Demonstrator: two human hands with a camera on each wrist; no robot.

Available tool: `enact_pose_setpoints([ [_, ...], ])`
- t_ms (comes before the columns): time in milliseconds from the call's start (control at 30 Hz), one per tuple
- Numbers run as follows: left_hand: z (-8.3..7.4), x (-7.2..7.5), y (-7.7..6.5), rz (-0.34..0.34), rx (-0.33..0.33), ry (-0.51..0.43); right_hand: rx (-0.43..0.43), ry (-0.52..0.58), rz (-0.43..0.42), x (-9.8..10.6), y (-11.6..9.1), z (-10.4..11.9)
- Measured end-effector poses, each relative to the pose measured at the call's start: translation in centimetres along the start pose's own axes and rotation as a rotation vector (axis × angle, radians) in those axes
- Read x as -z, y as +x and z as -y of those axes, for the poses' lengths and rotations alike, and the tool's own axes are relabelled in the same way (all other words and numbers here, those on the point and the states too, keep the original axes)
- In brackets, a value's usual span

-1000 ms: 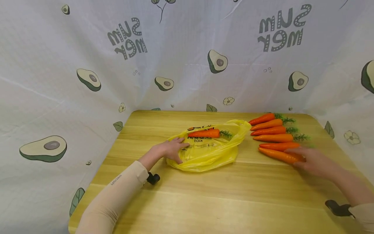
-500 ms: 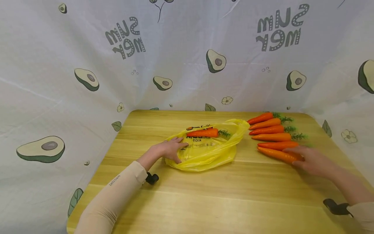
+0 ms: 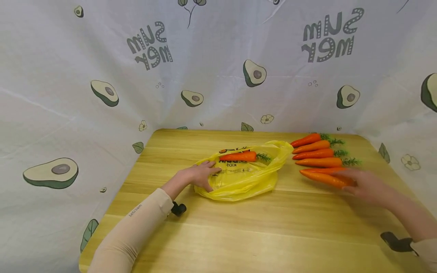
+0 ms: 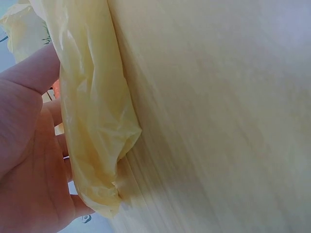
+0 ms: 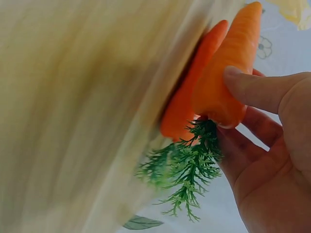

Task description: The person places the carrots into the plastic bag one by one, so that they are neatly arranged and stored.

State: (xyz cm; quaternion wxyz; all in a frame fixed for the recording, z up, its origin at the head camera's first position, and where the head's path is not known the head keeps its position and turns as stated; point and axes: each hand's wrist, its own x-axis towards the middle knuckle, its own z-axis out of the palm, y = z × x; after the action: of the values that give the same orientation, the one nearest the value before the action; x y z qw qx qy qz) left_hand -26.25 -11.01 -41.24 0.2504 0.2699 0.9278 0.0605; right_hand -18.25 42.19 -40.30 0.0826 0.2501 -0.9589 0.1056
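My right hand (image 3: 367, 185) pinches an orange carrot (image 5: 231, 73) between thumb and fingers near its leafy end, at the near end of the carrot row. Just behind it and partly covered lies a redder carrot (image 5: 197, 82). Green fronds (image 5: 194, 165) hang below the held carrot in the right wrist view. My left hand (image 3: 202, 175) rests in the mouth of a yellow plastic bag (image 3: 246, 187), fingers spread against its near-left edge. In the left wrist view, the bag's rim (image 4: 92, 97) passes in front of those fingers. One red-orange carrot (image 3: 239, 156) lies in the bag.
Several more carrots (image 3: 317, 162) lie side by side at the table's back right, tips pointing left toward the bag. The wooden table (image 3: 239, 242) has rounded back corners. A white curtain (image 3: 218, 76) printed with avocados hangs behind and at both sides.
The orange carrot in my right hand has shifted slightly up and left, and now covers more of the redder one. My left hand and the bag stay in place.
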Motion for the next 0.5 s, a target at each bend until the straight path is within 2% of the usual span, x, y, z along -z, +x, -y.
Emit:
enact_pose_setpoints([
  [300, 0.0, 0.0, 0.0, 0.0, -0.002, 0.003, 0.035, -0.036, 0.002, 1.6, 1.5, 1.5],
  [500, 0.0, 0.0, 0.0, -0.001, -0.007, -0.008, 0.016, -0.022, 0.025, 2.7, 2.6, 2.7],
])
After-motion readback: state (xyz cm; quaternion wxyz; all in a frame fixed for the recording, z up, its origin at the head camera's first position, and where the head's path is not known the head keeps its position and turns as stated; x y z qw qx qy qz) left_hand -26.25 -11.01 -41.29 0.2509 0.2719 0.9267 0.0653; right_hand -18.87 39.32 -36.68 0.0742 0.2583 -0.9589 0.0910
